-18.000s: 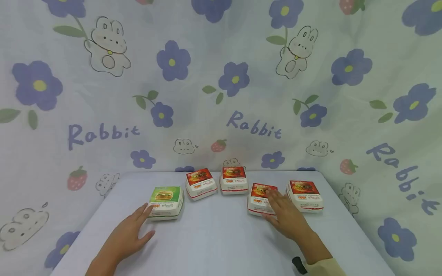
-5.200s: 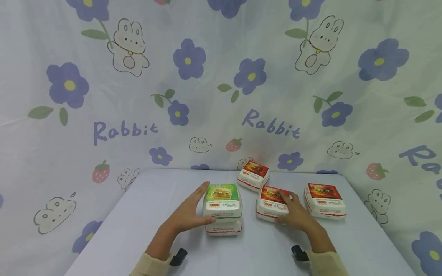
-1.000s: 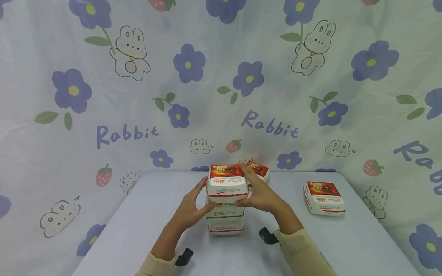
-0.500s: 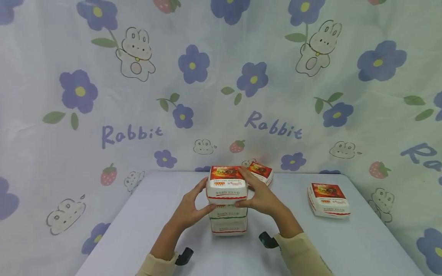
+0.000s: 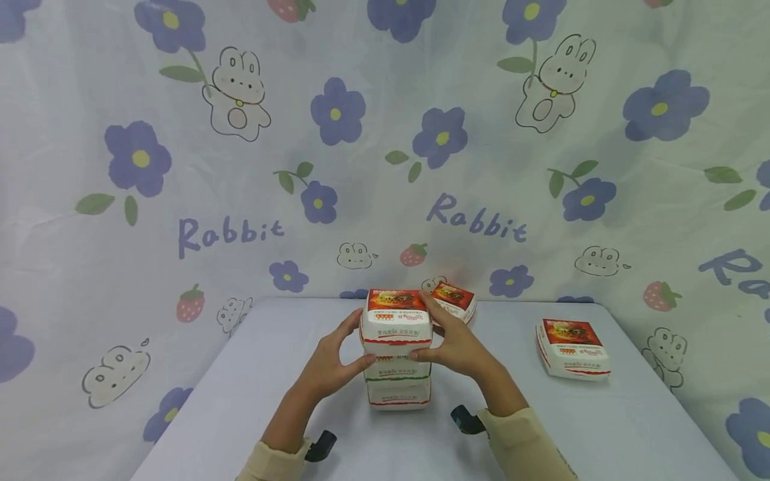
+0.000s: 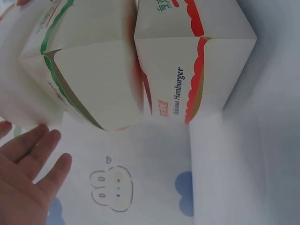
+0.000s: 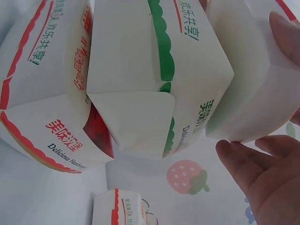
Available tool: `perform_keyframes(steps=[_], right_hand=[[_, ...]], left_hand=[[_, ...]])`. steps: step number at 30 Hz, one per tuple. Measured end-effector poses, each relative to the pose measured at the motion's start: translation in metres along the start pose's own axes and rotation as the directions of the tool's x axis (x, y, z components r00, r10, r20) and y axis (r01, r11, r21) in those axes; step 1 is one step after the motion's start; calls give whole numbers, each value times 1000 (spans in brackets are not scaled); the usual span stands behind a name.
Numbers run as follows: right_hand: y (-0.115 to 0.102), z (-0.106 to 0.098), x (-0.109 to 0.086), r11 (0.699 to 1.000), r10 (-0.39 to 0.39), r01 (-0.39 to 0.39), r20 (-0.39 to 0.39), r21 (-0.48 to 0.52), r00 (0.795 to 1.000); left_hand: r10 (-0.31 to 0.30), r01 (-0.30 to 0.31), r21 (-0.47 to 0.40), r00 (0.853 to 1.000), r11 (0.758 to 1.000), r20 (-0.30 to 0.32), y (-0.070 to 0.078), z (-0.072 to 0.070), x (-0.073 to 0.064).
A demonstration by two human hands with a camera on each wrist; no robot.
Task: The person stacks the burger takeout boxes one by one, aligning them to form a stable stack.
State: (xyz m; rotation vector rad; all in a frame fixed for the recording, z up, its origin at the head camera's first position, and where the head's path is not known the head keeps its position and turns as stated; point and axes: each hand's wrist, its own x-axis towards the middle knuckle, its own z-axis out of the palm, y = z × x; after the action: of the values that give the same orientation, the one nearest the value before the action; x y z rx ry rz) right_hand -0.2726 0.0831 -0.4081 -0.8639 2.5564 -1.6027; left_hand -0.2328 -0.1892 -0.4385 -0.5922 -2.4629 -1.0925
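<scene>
Three paper hamburger boxes stand in a stack in the middle of the head view. On top is a red-printed hamburger box, with a green-edged hamburger box below it and a red-edged hamburger box at the bottom. My left hand holds the top box's left side, thumb at its front lower edge. From the right, my right hand grips the same box, thumb in front and fingers along its side. In the right wrist view, fingertips touch the top box's pale side.
Another red-printed hamburger box lies behind the stack, partly covered by my right hand. A further red-printed box lies to the right on the white table. A patterned curtain hangs behind the table's back edge.
Five boxes lay apart at first; later the green one sat on a red one, and a second red box is now on top of that pair. In the last half second the hands barely moved.
</scene>
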Motion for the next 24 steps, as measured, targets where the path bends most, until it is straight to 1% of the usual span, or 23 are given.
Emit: perform_keyframes(steps=[5,11,19,24], right_hand=[[3,2,1,1000,-20,20,-6,18,1000],[6,5,2,998,-37,37,-12,42,999],[10,4,3,999,-49,49,-12,2,999],[12,4,3,999,-50,50,-8,-4,999]], left_hand=[[-16,16,2,1000,1000,-2,0,0,0],[-5,5,9,1000,1000,-10,-1,2,0],[-45,45,15,999,999,5,0,4,0],[-43,43,14,999,999,-5,0,3,0]])
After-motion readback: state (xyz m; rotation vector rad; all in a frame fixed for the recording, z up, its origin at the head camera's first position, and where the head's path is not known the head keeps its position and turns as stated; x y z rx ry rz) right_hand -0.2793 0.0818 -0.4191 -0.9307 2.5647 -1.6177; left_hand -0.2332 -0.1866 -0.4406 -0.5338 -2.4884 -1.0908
